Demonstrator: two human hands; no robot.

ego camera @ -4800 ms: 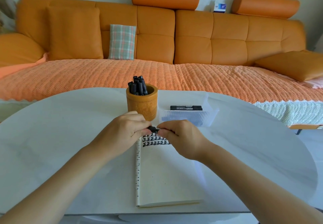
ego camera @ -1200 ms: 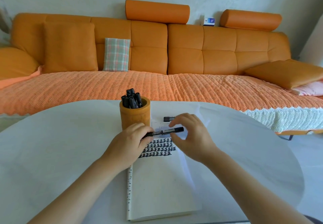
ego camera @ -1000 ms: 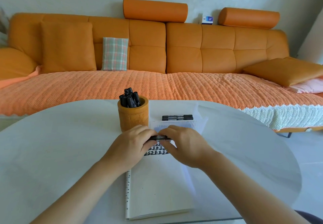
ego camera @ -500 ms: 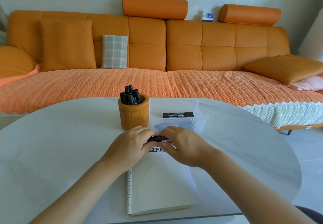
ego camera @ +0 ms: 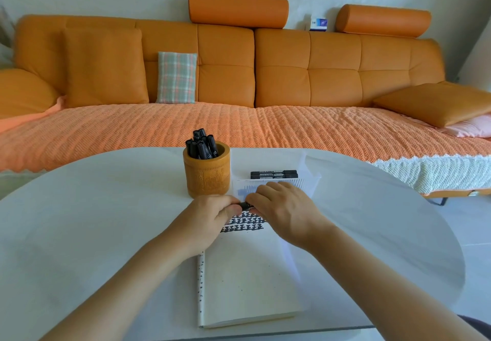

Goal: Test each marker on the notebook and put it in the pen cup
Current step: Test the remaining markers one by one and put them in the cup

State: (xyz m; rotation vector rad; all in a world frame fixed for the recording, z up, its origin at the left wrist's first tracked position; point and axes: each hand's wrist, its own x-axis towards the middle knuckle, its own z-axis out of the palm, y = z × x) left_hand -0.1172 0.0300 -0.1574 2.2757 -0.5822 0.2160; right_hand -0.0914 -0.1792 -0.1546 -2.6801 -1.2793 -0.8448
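Note:
A black marker (ego camera: 244,205) lies crosswise between my two hands, just above the top of the open notebook (ego camera: 247,279); only a short middle piece shows. My left hand (ego camera: 210,218) grips its left end and my right hand (ego camera: 281,207) grips its right end. Rows of black test marks (ego camera: 243,223) fill the top of the page. Just beyond my left hand stands the wooden pen cup (ego camera: 207,172), with several black markers (ego camera: 202,145) upright in it. Two more black markers (ego camera: 273,174) lie side by side behind my right hand.
A clear plastic marker case (ego camera: 268,186) lies between the notebook and the two loose markers. Everything rests on a white rounded table (ego camera: 79,221). Behind it stretches an orange sofa (ego camera: 239,75) with cushions.
About a second ago my hands were apart with the whole marker showing between them. They have since come together on it, so only a short piece shows.

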